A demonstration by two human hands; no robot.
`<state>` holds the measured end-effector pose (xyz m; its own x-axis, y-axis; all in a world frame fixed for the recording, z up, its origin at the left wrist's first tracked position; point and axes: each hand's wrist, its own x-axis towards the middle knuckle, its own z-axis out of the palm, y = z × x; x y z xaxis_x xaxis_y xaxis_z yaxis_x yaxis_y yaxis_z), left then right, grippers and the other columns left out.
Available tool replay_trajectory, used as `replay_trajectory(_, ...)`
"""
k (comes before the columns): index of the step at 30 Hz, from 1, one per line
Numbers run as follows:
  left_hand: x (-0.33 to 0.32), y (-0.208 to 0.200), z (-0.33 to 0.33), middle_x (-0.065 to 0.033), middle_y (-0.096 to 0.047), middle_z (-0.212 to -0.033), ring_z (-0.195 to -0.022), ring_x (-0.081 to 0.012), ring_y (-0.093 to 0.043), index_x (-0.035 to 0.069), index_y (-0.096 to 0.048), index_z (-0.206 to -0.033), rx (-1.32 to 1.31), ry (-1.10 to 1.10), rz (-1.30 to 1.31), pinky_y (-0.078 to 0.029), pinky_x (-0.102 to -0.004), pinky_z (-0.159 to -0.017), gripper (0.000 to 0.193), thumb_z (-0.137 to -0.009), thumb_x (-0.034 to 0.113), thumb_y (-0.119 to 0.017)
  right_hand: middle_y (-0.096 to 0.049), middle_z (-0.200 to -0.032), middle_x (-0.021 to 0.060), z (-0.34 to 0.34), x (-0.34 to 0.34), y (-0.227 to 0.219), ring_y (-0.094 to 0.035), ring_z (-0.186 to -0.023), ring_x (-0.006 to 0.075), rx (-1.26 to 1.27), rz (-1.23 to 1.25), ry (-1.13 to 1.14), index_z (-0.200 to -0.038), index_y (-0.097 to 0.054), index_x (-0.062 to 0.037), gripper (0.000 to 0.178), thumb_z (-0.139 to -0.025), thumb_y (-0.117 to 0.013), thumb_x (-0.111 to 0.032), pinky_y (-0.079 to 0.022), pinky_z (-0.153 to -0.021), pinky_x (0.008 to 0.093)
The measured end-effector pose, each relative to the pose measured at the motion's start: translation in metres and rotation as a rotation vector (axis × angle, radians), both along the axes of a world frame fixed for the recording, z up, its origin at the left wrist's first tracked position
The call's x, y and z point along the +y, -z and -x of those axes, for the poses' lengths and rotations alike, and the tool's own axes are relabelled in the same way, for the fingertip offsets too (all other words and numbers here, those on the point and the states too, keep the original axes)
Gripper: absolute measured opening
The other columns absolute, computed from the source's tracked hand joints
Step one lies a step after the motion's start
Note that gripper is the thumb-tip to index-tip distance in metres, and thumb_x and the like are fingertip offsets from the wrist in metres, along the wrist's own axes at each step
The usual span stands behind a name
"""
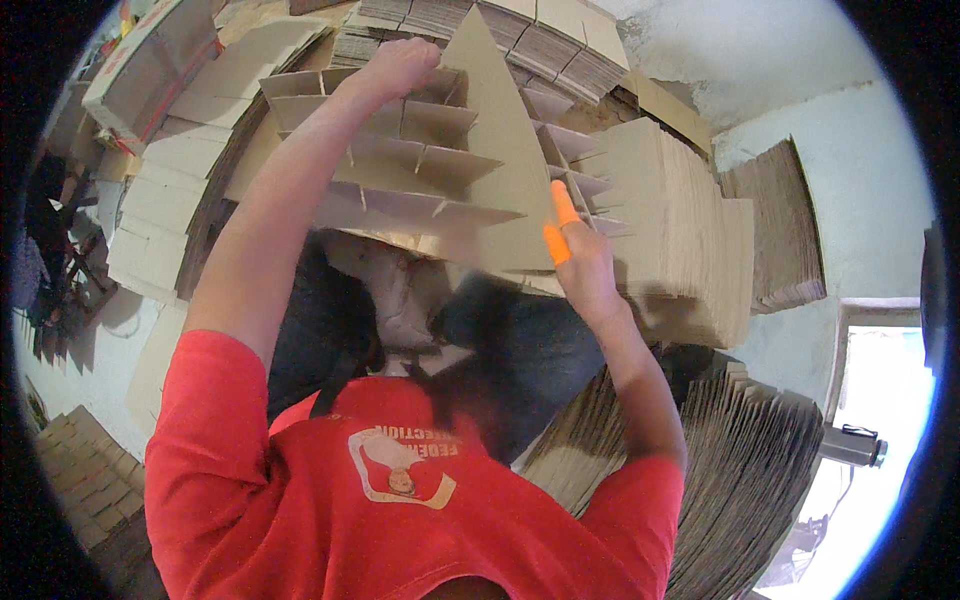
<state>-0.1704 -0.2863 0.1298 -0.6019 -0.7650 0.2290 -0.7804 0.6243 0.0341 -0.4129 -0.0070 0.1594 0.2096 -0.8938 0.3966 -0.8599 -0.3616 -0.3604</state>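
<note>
A partly assembled cardboard divider (pixel 420 160) lies in front of me, its slotted strips standing on edge and crossing others. A tall cardboard strip (pixel 492 130) runs across it from the far end toward me. My right hand (pixel 588 262), with orange covers on two fingers, grips the near right edge of this strip. At the far end, my left hand (pixel 403 68) is closed beside the strip's tip, over the divider. What its fingers hold is hidden from view.
Flat cardboard is stacked at left (pixel 190 150), at the far side (pixel 520 35) and at right (pixel 670 220). A large pile (pixel 720 460) stands by my right elbow, and a cardboard box (pixel 155 75) at far left. A bright opening (pixel 870 400) is at the right.
</note>
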Motion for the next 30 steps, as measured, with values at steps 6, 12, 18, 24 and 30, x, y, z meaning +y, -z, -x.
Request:
replay_trajectory(6, -0.001, 0.012, -0.01, -0.018, -0.067, -0.098, -0.09, -0.0381, -0.066, 0.005, -0.063, -0.087, 0.151, 0.02, 0.052, -0.053, -0.0482, -0.075, 0.012, -0.08, 0.015, -0.06, -0.063, -0.084, 0.0237, 0.002, 0.005, -0.015, -0.063, -0.077, 0.041, 0.071, -0.117, -0.115, -0.135, -0.045, 0.0025, 0.052, -0.086, -0.057, -0.001, -0.051, -0.066, 0.0464)
replay_trajectory(12, 0.004, 0.004, -0.002, -0.0123, -0.067, -0.103, -0.099, -0.0342, -0.063, 0.009, -0.064, -0.098, 0.074, 0.022, -0.009, -0.052, -0.0469, -0.081, 0.018, -0.081, 0.014, -0.061, -0.063, -0.092, 0.0252, -0.01, -0.017, 0.0, -0.062, -0.081, 0.0406, 0.168, -0.404, -0.082, -0.134, -0.052, -0.0054, 0.048, -0.087, -0.065, -0.009, -0.049, -0.067, 0.044)
replay_trajectory(18, 0.015, 0.004, 0.0, -0.0047, -0.05, -0.139, -0.126, -0.0287, -0.049, 0.015, -0.056, -0.126, 0.32, 0.271, 0.165, -0.046, -0.0474, -0.095, 0.044, -0.084, 0.002, -0.055, -0.066, -0.096, 0.0137, 0.032, -0.014, -0.01, -0.065, -0.08, 0.0315, 0.217, 0.175, 0.116, -0.115, -0.059, -0.0062, 0.032, -0.09, -0.061, -0.026, -0.052, -0.066, 0.0435)
replay_trajectory(24, 0.026, -0.012, 0.014, -0.0028, -0.042, -0.148, -0.138, -0.0285, -0.037, 0.017, -0.049, -0.135, -0.237, 0.135, 0.039, -0.041, -0.0554, -0.1, 0.054, -0.085, 0.0, -0.054, -0.066, -0.097, 0.0142, 0.145, -0.008, 0.013, -0.063, -0.086, 0.0351, 0.621, 0.247, 0.782, -0.103, -0.066, -0.0035, 0.026, -0.086, -0.067, -0.023, -0.051, -0.076, 0.0456)
replay_trajectory(30, 0.057, -0.035, -0.016, -0.0047, -0.046, -0.146, -0.127, -0.0272, -0.051, 0.023, -0.036, -0.146, 0.378, 0.097, 0.05, -0.043, -0.0408, -0.105, 0.07, -0.085, 0.012, -0.066, -0.067, -0.095, 0.0168, 0.187, -0.012, 0.037, -0.063, -0.09, 0.0378, 0.605, -0.071, 0.771, -0.103, -0.064, -0.0021, 0.031, -0.081, -0.072, -0.022, -0.05, -0.079, 0.0464)
